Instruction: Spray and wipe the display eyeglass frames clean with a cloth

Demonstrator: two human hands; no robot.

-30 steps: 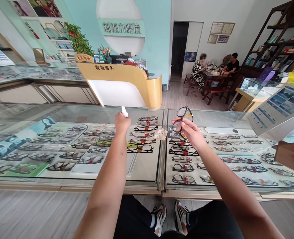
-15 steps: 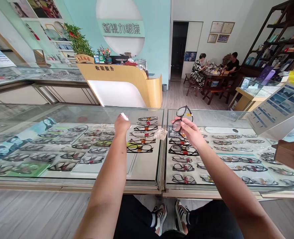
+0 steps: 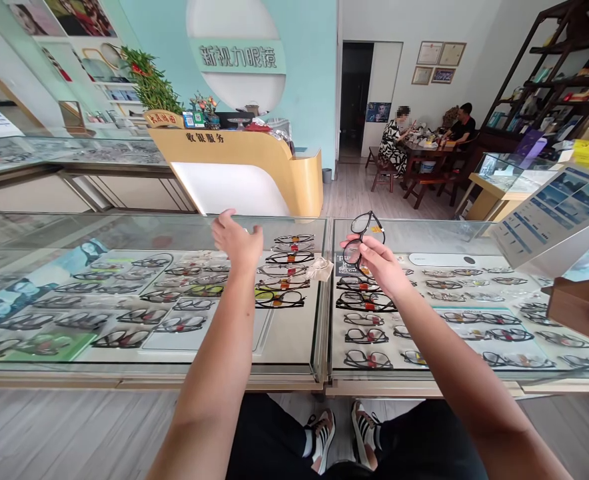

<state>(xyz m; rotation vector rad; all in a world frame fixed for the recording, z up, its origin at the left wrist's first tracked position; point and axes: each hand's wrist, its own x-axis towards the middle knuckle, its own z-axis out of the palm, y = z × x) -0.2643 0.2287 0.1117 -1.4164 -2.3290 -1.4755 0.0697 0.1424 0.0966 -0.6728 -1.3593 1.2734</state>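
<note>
Held up over the glass display case, a pair of dark-framed eyeglasses with an orange tag is pinched in my right hand. My left hand is open above the left part of the case, thumb and fingers apart. A sliver of something white shows just behind it, mostly hidden. Near the seam of the counter, a crumpled pale cloth lies on the glass. Several tagged eyeglasses sit in rows inside the case between my hands.
The left display case and the right display case stand side by side before me. A white printed box and a brown box are at the right. Beyond are a wooden cashier desk and two people at a table.
My left hand has opened and turned slightly left; the small white thing it held is now mostly hidden behind it. My right hand keeps the eyeglasses in nearly the same place.
</note>
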